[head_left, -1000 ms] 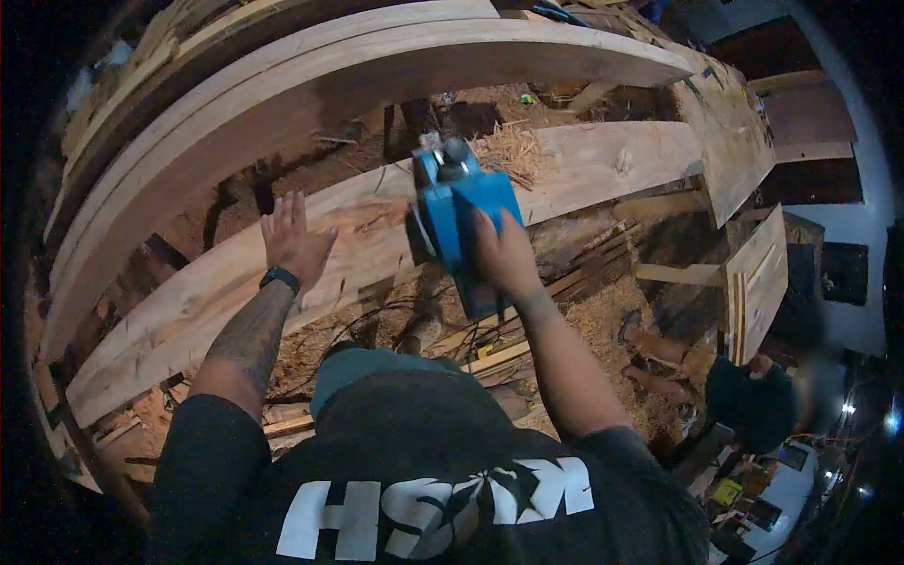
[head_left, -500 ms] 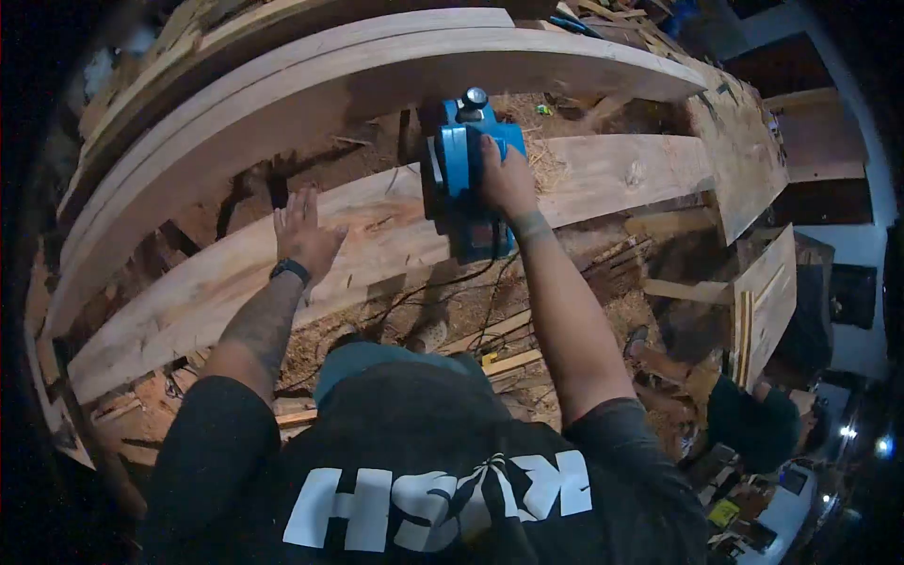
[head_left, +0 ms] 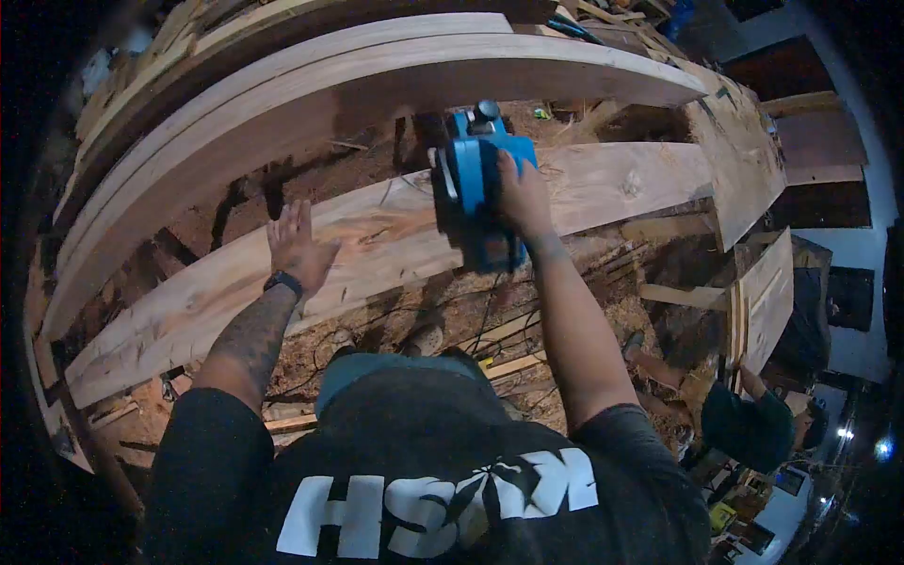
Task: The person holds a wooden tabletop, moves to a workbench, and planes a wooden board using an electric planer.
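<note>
From the lower left of the frame, a long, pale wooden board (head_left: 621, 179) sweeps up across the middle toward the upper right, its outline gently bowed and its smooth face streaked with reddish grain; above it, a thick curved plank (head_left: 377, 68) arches from the left edge to the upper right, its edge pale and its broad side shadowed; left of centre, the left hand (head_left: 299, 254) lies palm down on the board, the forearm rising steeply from below with a dark band (head_left: 282, 281) at the wrist, the fingers straight and slightly apart, the thumb spread toward the right; at bottom centre is a black cloth shirt (head_left: 405, 424) with bold white lettering; just right of centre, a blue power tool (head_left: 466, 169), boxy with a round dark knob at its far end, sits across the board; the right hand (head_left: 523, 193) is clamped on it from the right side, fingers wrapped round its grip and partly hidden, the forearm slanting up from the lower right; farther right, a rough, flat plywood panel (head_left: 739, 169) stands by the board's end; at the lower right, a co-worker in a dark top (head_left: 749, 428) bends near a second panel (head_left: 767, 292).
</note>
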The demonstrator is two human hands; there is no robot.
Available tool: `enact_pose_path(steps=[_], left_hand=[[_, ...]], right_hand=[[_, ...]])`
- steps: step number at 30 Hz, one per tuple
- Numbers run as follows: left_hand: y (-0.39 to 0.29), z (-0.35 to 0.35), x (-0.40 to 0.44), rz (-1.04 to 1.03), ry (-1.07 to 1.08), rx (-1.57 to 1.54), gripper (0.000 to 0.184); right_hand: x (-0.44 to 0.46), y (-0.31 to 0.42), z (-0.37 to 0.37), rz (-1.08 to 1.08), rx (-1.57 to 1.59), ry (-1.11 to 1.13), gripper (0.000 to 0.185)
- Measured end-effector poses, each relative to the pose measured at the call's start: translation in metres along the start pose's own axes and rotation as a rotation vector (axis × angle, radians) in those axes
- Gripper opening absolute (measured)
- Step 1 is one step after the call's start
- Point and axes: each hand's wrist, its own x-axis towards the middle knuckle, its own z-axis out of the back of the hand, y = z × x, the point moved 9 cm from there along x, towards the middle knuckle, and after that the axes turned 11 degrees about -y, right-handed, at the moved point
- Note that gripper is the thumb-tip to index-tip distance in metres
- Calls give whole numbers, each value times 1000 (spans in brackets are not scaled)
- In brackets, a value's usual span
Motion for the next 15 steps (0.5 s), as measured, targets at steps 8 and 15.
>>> enact_pose_path(steps=[8, 15], left_hand=[[0, 9, -3, -55, -63, -30, 97], [1, 7, 1, 10, -6, -54, 96]], right_hand=[[-113, -70, 72, -98, -52, 60, 55], [-52, -62, 47, -18, -83, 13, 62]])
